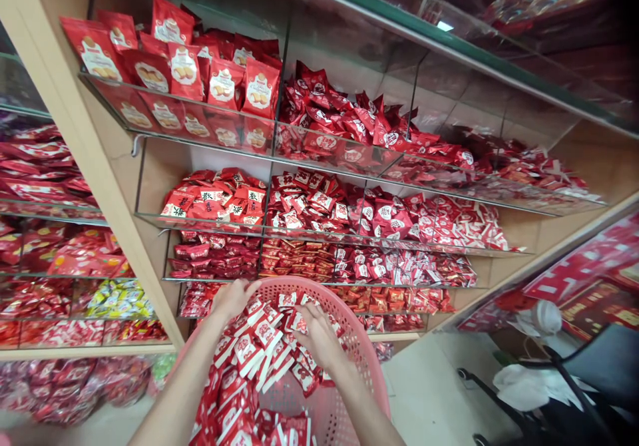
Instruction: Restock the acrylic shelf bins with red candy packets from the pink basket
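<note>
A round pink plastic basket [367, 339] with a perforated wall stands in front of me, holding many small red-and-white wrapped packets [267, 333]. My left hand [233, 301] is closed at the basket's far-left rim; its thumb side shows and the other fingers are mostly hidden. Inside the basket, my right hand [317, 333] lies over the packets on the right side, its fingers apart and slightly bent, touching them. Packets heap towards the back and left, while some of the perforated bottom shows near the middle right.
Beyond the basket rise glass-fronted shelves [210, 220] filled with red packets. Larger red cookie bags [184, 70] stand on an upper shelf. A wooden upright [94, 160] divides off more shelves at left. A black wheeled chair [509, 406] is at lower right.
</note>
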The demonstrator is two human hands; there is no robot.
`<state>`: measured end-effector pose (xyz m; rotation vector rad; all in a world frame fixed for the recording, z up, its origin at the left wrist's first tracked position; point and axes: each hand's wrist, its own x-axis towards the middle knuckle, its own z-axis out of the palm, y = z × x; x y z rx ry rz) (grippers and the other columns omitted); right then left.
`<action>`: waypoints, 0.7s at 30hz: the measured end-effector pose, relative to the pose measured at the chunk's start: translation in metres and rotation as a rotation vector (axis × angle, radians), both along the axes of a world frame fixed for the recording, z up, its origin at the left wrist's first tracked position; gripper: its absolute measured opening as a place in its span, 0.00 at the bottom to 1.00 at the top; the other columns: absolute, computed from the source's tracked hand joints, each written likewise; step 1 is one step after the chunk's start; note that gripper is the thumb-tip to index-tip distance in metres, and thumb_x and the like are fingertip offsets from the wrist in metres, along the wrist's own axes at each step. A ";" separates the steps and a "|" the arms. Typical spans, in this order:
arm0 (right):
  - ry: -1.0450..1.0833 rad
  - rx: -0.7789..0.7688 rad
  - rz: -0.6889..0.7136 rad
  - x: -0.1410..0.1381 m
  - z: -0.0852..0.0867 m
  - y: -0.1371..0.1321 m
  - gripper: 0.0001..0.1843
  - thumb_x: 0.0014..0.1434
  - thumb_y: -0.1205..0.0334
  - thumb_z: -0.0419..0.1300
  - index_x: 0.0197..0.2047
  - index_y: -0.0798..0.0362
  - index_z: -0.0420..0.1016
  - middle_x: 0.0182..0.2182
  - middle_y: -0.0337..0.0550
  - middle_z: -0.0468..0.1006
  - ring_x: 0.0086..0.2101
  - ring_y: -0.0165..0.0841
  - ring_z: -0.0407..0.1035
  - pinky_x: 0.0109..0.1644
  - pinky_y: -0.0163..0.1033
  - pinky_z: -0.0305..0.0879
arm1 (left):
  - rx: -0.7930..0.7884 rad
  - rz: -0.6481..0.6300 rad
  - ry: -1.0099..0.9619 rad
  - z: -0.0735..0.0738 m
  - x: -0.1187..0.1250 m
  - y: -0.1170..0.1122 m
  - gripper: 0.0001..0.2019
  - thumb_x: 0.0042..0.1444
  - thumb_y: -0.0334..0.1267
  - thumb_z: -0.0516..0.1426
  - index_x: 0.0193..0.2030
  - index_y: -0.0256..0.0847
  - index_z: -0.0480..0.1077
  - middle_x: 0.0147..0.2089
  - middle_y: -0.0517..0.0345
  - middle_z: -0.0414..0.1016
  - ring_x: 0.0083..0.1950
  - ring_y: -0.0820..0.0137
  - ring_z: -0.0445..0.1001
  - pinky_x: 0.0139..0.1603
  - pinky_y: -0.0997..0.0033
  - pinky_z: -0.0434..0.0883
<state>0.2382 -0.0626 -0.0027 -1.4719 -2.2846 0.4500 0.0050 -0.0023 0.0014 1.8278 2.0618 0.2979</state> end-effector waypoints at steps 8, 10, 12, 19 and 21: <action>-0.111 0.058 0.030 -0.010 -0.012 0.000 0.20 0.54 0.64 0.59 0.52 0.48 0.67 0.45 0.43 0.74 0.47 0.39 0.62 0.50 0.44 0.56 | -0.029 0.017 -0.005 0.005 0.001 -0.002 0.28 0.55 0.60 0.40 0.34 0.42 0.72 0.38 0.45 0.78 0.42 0.54 0.75 0.36 0.65 0.65; -0.113 0.070 0.046 -0.012 -0.013 0.001 0.20 0.54 0.64 0.59 0.51 0.48 0.67 0.46 0.42 0.74 0.47 0.39 0.62 0.50 0.45 0.55 | -0.023 0.020 -0.001 0.004 0.001 -0.002 0.28 0.55 0.61 0.40 0.34 0.42 0.72 0.38 0.45 0.78 0.42 0.53 0.75 0.36 0.65 0.65; -0.107 0.080 0.058 -0.014 -0.017 0.002 0.20 0.54 0.64 0.59 0.51 0.48 0.67 0.46 0.42 0.74 0.47 0.39 0.62 0.51 0.45 0.55 | -0.014 0.018 0.003 0.003 0.001 -0.001 0.29 0.55 0.61 0.40 0.34 0.42 0.72 0.38 0.45 0.77 0.42 0.53 0.75 0.35 0.66 0.65; -0.120 0.103 0.050 -0.018 -0.026 0.003 0.19 0.54 0.70 0.56 0.49 0.48 0.69 0.48 0.43 0.70 0.47 0.37 0.62 0.51 0.41 0.59 | 0.004 0.009 0.003 0.002 0.001 -0.001 0.29 0.55 0.61 0.40 0.33 0.41 0.72 0.36 0.45 0.78 0.40 0.56 0.75 0.34 0.69 0.64; -0.134 0.107 0.024 -0.020 -0.024 0.002 0.19 0.54 0.72 0.53 0.48 0.48 0.70 0.48 0.44 0.69 0.47 0.36 0.63 0.50 0.39 0.61 | -0.004 0.012 0.006 0.003 0.001 -0.002 0.29 0.55 0.61 0.40 0.33 0.41 0.72 0.36 0.45 0.78 0.40 0.55 0.75 0.34 0.68 0.65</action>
